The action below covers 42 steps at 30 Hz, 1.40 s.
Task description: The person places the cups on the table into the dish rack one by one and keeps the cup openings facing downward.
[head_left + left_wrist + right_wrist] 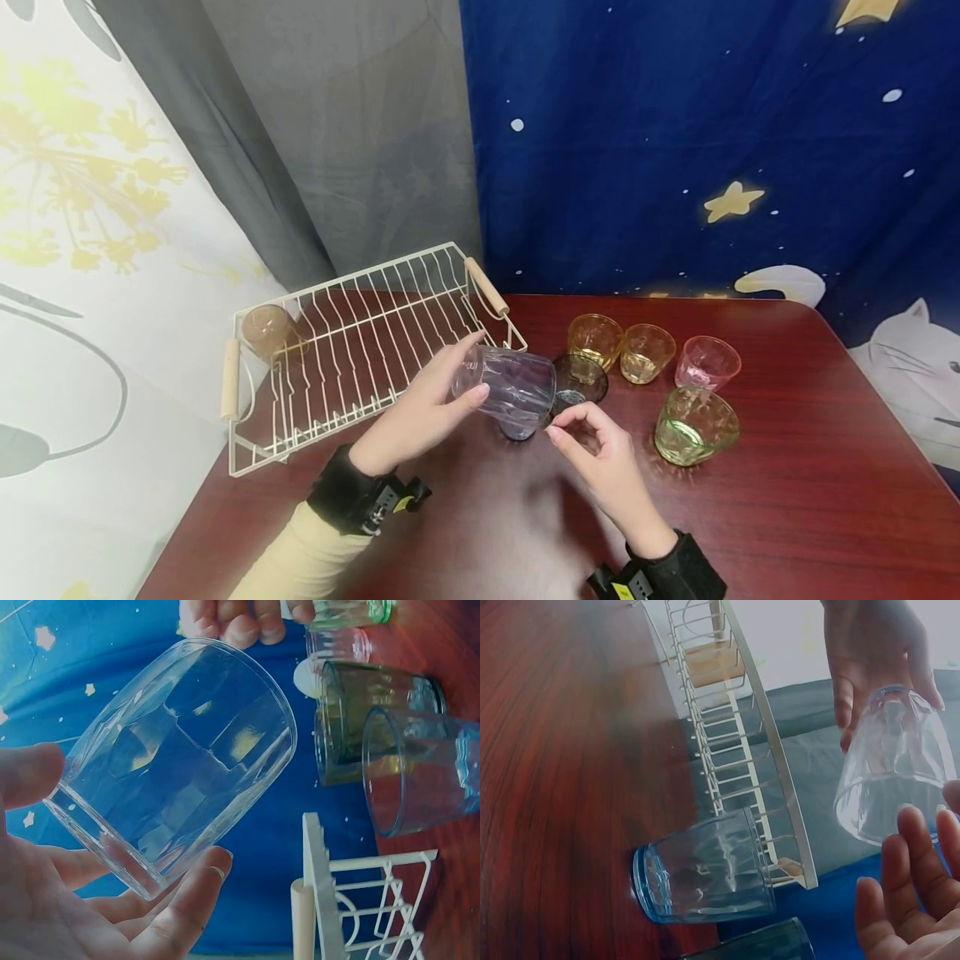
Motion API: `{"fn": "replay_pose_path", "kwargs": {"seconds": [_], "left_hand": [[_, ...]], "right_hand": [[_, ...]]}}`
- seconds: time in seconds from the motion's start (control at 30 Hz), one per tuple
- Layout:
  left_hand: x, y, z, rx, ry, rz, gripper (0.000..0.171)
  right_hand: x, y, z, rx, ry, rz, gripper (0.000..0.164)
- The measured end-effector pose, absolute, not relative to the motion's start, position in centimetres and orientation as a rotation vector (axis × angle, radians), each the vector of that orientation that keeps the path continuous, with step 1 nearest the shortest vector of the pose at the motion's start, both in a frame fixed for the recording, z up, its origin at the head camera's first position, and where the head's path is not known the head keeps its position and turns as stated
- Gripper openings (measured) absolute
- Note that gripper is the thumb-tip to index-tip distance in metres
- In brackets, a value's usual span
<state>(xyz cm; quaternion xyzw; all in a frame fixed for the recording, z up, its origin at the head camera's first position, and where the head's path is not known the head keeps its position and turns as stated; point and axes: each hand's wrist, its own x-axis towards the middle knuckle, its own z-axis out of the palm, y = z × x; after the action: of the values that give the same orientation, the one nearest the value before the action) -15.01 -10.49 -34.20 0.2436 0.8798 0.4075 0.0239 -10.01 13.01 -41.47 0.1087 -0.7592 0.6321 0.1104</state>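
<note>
In the head view my left hand point(427, 400) holds a clear faceted glass point(513, 387) tipped on its side above the table. Its fingers and thumb grip the glass around the base, as the left wrist view shows with the clear tumbler point(187, 757). At the open end, my right hand point(603, 462) pinches the rim between thumb and index finger, the other fingers point(911, 877) curled loosely. Beneath the held glass stand a bluish glass point(705, 866), mostly hidden in the head view, and a dark grey glass point(588, 379).
A white wire dish rack point(367, 317) with wooden handles stands at the left; a brown glass point(272, 331) sits in its left end. Toward the right are two amber glasses point(595, 337), a pink glass point(707, 364) and a green glass point(693, 427). Curtains point(675, 150) hang behind the table.
</note>
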Motion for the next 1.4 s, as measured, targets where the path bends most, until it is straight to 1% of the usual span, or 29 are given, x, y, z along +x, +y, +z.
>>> {"fn": "replay_pose_path", "kwargs": {"seconds": [0.37, 0.57, 0.93, 1.2, 1.4], "left_hand": [[-15.6, -11.6, -33.1, 0.789, 2.811, 1.188, 0.069], [-16.0, -12.1, -32.8, 0.796, 2.849, 1.146, 0.069], [-16.6, -12.9, -32.1, 0.785, 2.894, 1.114, 0.069], [-16.9, -13.5, -31.8, 0.787, 2.914, 1.086, 0.070], [-17.0, -14.1, -31.5, 0.762, 2.924, 1.073, 0.070]], "right_hand": [[-10.5, 14.2, -41.2, 0.271, -2.279, 1.781, 0.008], [-10.8, 15.6, -40.7, 0.202, -2.311, 1.679, 0.011], [-11.0, 18.1, -40.1, 0.040, -2.309, 1.584, 0.013], [-11.2, 20.1, -40.1, -0.059, -2.336, 1.517, 0.018], [-11.1, 20.8, -40.1, -0.087, -2.305, 1.456, 0.017]]}}
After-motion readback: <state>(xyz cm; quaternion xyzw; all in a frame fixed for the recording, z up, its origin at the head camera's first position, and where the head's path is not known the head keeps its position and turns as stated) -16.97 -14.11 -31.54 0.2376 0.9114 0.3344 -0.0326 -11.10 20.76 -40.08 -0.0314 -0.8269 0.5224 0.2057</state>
